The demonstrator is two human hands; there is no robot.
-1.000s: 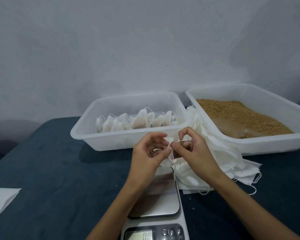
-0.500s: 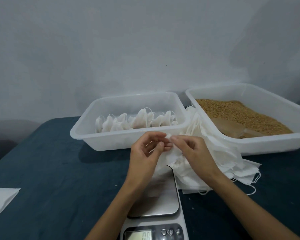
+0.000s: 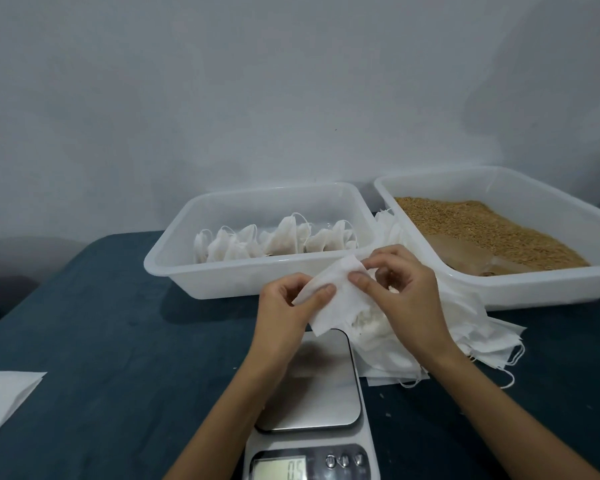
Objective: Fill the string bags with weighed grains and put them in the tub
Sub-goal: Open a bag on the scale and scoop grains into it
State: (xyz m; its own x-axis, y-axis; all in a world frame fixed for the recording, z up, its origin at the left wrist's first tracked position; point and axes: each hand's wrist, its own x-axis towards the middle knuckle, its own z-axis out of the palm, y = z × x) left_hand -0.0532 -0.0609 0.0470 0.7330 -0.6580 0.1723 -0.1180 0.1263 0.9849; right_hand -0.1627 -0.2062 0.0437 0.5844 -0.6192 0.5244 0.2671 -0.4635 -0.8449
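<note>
From the head camera, both hands are up over the kitchen scale (image 3: 309, 393), and between them is one empty white string bag (image 3: 329, 299), held flat and tilted above the far edge of the scale's steel platform. The left hand (image 3: 284, 313) pinches the bag's left side, thumb on top and the other fingers curled under the fabric. The right hand (image 3: 406, 299) pinches the bag's upper right edge between thumb and forefinger, its remaining fingers curled loosely above the cloth. Just right of the scale, partly under the right hand and wrist, lies the stack of empty string bags (image 3: 465, 337), white sheets fanned out with their loops trailing toward the near right. Behind the scale sits the white tub (image 3: 174, 271), holding a row of filled bags (image 3: 274, 242) standing along its middle. Right of that tub, beyond the stack, is the grain tub (image 3: 534, 292), with brown grains (image 3: 482, 226) heaped inside and a tan scoop (image 3: 471, 254) lying in them near the front wall. The scale's display (image 3: 279, 469) is lit at the near edge; the digits are cut off at the frame. Far left of the scale a white sheet (image 3: 4, 400) lies on the dark blue tabletop (image 3: 101, 341).
</note>
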